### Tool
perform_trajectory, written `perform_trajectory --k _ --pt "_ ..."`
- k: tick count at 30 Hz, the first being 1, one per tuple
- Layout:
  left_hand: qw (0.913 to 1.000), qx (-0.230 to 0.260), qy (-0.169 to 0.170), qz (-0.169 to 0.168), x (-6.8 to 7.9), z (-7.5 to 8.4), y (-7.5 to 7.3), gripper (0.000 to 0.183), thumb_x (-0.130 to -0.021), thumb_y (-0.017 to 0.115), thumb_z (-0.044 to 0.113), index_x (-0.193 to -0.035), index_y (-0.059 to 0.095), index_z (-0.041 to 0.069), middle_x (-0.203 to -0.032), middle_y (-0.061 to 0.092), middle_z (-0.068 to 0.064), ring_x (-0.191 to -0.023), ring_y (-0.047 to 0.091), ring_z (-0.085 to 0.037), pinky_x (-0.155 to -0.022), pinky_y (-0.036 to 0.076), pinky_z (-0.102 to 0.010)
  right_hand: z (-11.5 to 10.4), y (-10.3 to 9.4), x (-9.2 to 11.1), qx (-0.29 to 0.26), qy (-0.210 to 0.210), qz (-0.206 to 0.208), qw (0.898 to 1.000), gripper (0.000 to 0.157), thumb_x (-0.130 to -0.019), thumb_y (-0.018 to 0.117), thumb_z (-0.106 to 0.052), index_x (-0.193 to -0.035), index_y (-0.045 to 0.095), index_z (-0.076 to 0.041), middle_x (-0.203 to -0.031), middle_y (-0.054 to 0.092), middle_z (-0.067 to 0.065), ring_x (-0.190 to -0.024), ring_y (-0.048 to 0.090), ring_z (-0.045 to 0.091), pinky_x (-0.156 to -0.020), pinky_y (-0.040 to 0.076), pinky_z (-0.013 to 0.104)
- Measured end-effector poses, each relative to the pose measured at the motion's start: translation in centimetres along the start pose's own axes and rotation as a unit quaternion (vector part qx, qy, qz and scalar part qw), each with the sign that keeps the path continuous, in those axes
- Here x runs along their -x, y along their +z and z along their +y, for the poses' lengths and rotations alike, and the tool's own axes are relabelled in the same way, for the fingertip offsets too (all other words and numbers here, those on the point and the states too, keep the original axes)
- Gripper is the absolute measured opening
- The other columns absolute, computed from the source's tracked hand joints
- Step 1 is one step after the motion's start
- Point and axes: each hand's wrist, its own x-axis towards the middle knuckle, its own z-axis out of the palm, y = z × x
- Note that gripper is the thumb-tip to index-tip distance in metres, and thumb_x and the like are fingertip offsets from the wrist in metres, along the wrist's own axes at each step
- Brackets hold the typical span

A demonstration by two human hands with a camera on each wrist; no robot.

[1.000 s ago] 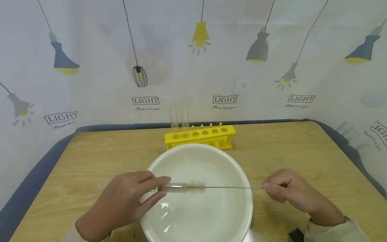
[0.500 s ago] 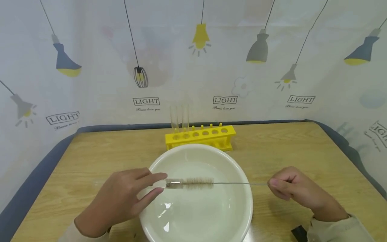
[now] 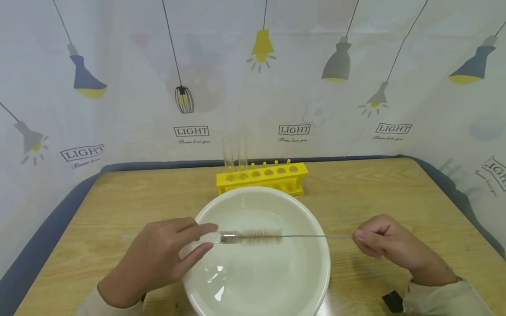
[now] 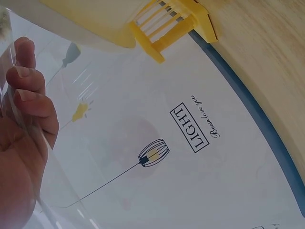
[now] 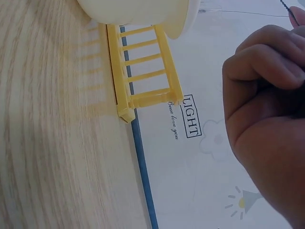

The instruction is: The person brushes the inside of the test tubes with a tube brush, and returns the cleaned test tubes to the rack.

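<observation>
Over the white basin (image 3: 326, 267), a glass test tube (image 3: 229, 237) lies level between the thumb and fingers of my left hand (image 3: 164, 252). A test tube brush (image 3: 261, 236) reaches into the tube's mouth, its pale bristles mostly outside the glass. My right hand (image 3: 389, 243) pinches the end of the brush's thin wire handle (image 3: 316, 236), right of the basin's rim. The twisted wire end (image 5: 286, 5) also shows beside the curled right fingers in the right wrist view. Light glints in the basin's bottom; how much liquid it holds I cannot tell.
Behind the basin stands a yellow test tube rack (image 3: 262, 173), with two clear tubes (image 3: 242, 151) upright at its left end. A small black object (image 3: 393, 302) lies by the right sleeve. A lamp-print backdrop (image 3: 253, 101) rises along the wooden table's (image 3: 367, 184) far edge.
My right hand has moved right and slightly up, drawing more of the brush's bristles out of the test tube. The left hand keeps its grip, shifted slightly left and up.
</observation>
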Motion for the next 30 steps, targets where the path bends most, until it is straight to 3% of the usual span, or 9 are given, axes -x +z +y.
perform_trajectory --k 23,30 --pt "0.9999 0.011 -0.004 0.005 0.20 0.07 -0.13 0.035 -0.104 0.048 0.042 -0.107 0.073 0.018 -0.076 0.064 0.010 -0.060 0.053 0.001 -0.051 0.044 -0.017 0.07 0.07 -0.25 -0.027 0.025 -0.007 0.999 0.047 -0.100 0.015 0.019 -0.064 0.031 -0.006 -0.056 0.031 0.009 -0.045 0.029 0.022 -0.047 0.035 0.033" --pt "1.0000 -0.003 -0.009 -0.001 0.19 0.27 -0.27 0.042 -0.106 0.041 0.045 -0.108 0.073 0.018 -0.077 0.064 0.010 -0.059 0.050 0.001 -0.050 0.043 -0.017 -0.06 0.57 -0.59 -0.022 0.022 0.001 1.000 0.046 -0.100 0.012 0.019 -0.066 0.029 -0.006 -0.057 0.030 0.009 -0.045 0.028 0.024 -0.046 0.034 0.034"
